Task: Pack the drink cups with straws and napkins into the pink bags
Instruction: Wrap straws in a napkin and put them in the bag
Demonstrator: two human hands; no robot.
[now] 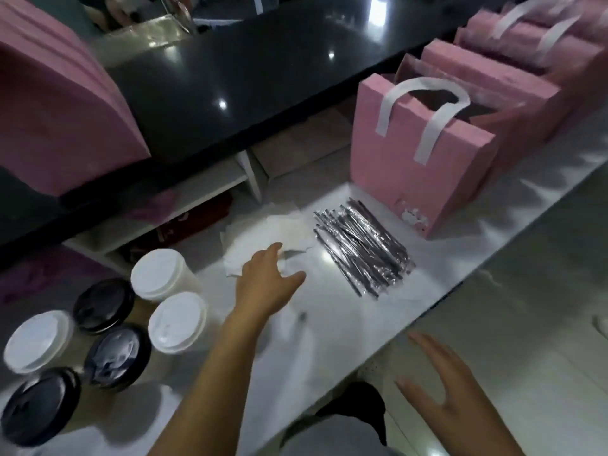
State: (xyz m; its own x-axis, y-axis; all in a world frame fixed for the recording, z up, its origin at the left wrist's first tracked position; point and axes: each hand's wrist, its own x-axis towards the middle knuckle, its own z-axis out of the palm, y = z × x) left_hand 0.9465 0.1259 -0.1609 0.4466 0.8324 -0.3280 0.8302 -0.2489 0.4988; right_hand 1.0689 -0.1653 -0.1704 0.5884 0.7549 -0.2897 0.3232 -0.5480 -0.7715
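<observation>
Work surface: a white tabletop [332, 327] with a raised black counter [230, 60] behind it.

Task items:
- Drink cups: six stand in a cluster at the near left of the tabletop. Three are white-lidded cups [177, 320] and three are black-lidded cups [116, 355]. All are upright with lids on.
- Napkins [260, 235]: a loose white stack lies flat at the centre of the tabletop, just right of the cups.
- Straws [360, 248]: a pile of wrapped straws lies flat just right of the napkins, apart from them.
- Pink bag [418, 172]: stands upright just behind the straws, mouth open, with white handles. Its contents cannot be seen.
- A row of further bags [513, 90] stands behind it, receding to the far right.
- A stack of flat pink bags [56, 110] rests on the left end of the black counter.

Hands:
- Left hand [266, 284]: reaches forward over the tabletop. The fingertips lie on the near edge of the napkins. The grip is apart: fingers extended, thumb spread to the side, nothing enclosed.
- Right hand [460, 396]: hovers off the near right edge of the tabletop, above the floor [526, 274]. The grip is apart, fingers spread, holding nothing.
</observation>
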